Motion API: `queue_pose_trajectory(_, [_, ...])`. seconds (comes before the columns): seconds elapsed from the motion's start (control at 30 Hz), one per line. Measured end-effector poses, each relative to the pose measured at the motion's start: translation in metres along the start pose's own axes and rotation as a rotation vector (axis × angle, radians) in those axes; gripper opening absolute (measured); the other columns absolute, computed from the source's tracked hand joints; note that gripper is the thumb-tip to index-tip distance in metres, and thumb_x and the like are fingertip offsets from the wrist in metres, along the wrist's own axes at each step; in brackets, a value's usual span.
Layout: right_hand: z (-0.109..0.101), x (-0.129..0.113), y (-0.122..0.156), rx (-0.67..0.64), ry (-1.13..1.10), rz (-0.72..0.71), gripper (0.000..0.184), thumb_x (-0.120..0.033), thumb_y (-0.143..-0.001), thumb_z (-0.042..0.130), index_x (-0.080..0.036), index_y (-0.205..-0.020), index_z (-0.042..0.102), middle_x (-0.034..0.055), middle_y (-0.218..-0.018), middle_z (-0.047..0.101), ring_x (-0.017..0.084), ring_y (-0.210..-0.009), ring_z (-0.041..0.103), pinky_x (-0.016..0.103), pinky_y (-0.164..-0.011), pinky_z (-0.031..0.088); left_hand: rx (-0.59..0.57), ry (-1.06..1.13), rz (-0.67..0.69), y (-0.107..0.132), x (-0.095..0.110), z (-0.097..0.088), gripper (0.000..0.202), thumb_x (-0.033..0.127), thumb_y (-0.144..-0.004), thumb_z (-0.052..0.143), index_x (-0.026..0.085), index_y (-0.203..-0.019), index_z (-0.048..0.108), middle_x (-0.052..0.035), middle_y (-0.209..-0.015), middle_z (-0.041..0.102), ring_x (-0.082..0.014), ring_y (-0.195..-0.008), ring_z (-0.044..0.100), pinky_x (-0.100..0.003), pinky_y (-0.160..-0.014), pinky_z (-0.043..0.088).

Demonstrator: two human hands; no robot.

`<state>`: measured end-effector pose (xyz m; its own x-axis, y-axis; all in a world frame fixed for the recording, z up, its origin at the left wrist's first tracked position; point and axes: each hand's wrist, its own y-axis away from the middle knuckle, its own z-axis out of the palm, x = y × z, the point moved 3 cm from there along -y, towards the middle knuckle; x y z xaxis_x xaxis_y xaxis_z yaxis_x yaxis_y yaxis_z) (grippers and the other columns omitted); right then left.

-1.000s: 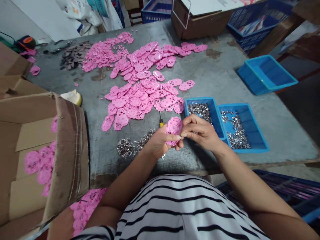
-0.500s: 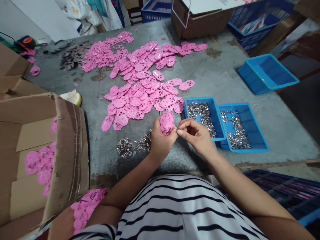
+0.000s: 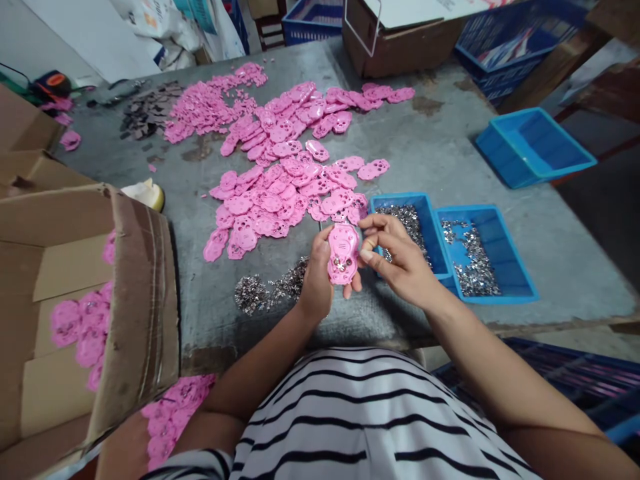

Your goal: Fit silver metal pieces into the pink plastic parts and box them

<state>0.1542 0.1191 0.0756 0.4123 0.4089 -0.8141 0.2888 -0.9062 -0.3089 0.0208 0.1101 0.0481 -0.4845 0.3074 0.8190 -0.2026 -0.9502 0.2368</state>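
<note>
My left hand (image 3: 316, 283) is closed around a pink plastic casing (image 3: 343, 241), held upright above the table's front part with its face toward me. Small silvery metal bits show in the lower half of that casing. Close by its right edge is my right hand (image 3: 403, 263), thumb and fingers pinched together; whatever they hold is too small to make out. Left of my left hand lies a heap of tiny metal pieces (image 3: 250, 295). A blue tray (image 3: 437, 233) with more metal pieces stands just behind my right hand.
Piles of pink casings (image 3: 273, 200) cover the table's middle, with small pink parts (image 3: 200, 110) and dark flat pieces (image 3: 147, 110) farther back. A second blue tray (image 3: 515, 267) holds metal pieces. At left stands a cardboard box (image 3: 143, 287) with pink casings inside.
The pink casing has turned so its face with metal bits shows more fully. My left fingers have shifted behind it, and my right hand has moved slightly up and right.
</note>
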Motion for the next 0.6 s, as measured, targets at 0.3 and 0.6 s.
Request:
queue_pose_trajectory(0.3, [-0.0010,0.0012,-0.0064,-0.176,0.139,-0.092,0.013,-0.025,-0.090,0.052,-0.023,-0.077,0.054,0.0073,-0.131,0.050,0.028,-0.123,0.043,0.052,-0.104,0.034,-0.097,-0.038,0.016,0.0024,-0.0039,-0.0010,0.065,0.064,-0.082,0.048,0.024,-0.133,0.043,0.0046,-0.057,0.054,-0.0093,-0.033,0.046,-0.022,-0.030,0.030])
queue_pose_trajectory(0.6, [-0.0021,0.0029,-0.0083,-0.227,0.097,-0.082,0.018,-0.027,-0.091,0.050,-0.021,-0.074,0.054,0.0086,-0.129,0.052,0.027,-0.122,0.044,0.052,-0.104,0.034,-0.136,-0.091,0.034,0.0003,-0.0064,-0.0005,0.067,0.065,-0.084,0.044,0.022,-0.135,0.042,0.0050,-0.051,0.051,-0.0095,-0.032,0.044,-0.021,-0.030,0.030])
